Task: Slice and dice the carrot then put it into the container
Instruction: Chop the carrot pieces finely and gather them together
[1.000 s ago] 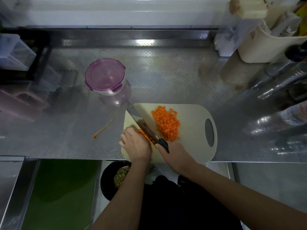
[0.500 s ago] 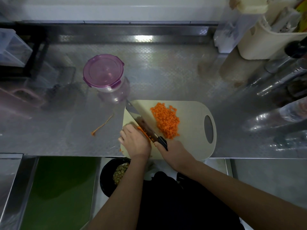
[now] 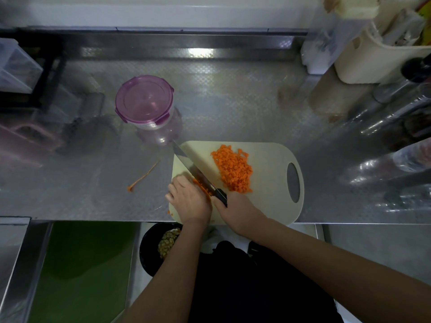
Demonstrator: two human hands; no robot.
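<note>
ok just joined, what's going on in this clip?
A person is dicing carrot on a cutting board. The right hand grips the knife, blade angled down onto the carrot strips, which the left hand holds in place with curled fingers. A pile of diced carrot lies on the board right of the blade. The container stands on the counter past the board's far left corner, purple lid on, and looks empty. A stray carrot peel lies on the counter.
</note>
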